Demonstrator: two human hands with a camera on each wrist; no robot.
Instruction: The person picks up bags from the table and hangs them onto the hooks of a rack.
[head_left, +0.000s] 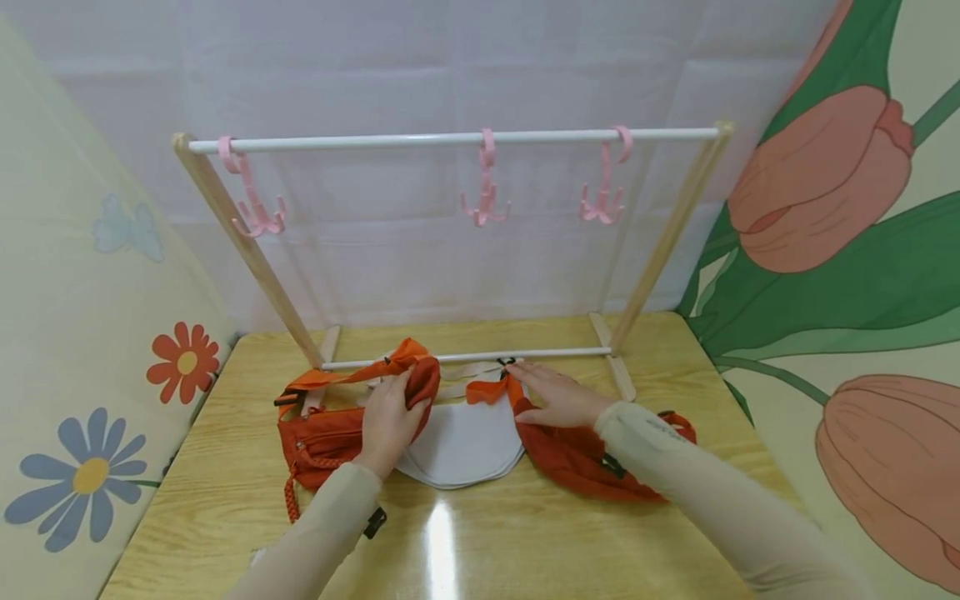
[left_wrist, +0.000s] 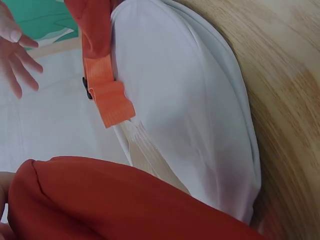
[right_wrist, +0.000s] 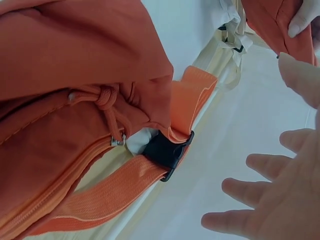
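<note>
L hand [head_left: 390, 423] grips L red bag [head_left: 337, 433]; R hand [head_left: 558, 397] splayed straight, nr R red bag [head_left: 573, 458].

We are holding both arms out in front of us, with pale sleeves [head_left: 690, 483] covering them down to the wrists. Our left forearm [head_left: 318, 529] is slanting forward and to the right, and our left hand [head_left: 388, 425] is gripping, its back facing up and its thumb [right_wrist: 301, 19] pressing down opposite the fingers. Our right forearm [head_left: 723, 517] is angling in from the lower right. Our right hand [head_left: 558, 396] is gripping nothing; it is pointing across toward the left, its fingers [right_wrist: 242, 192] lying straight and spread, each standing apart from the next, with the thumb sticking out to the side. We are keeping the two hands apart, near each other.
</note>
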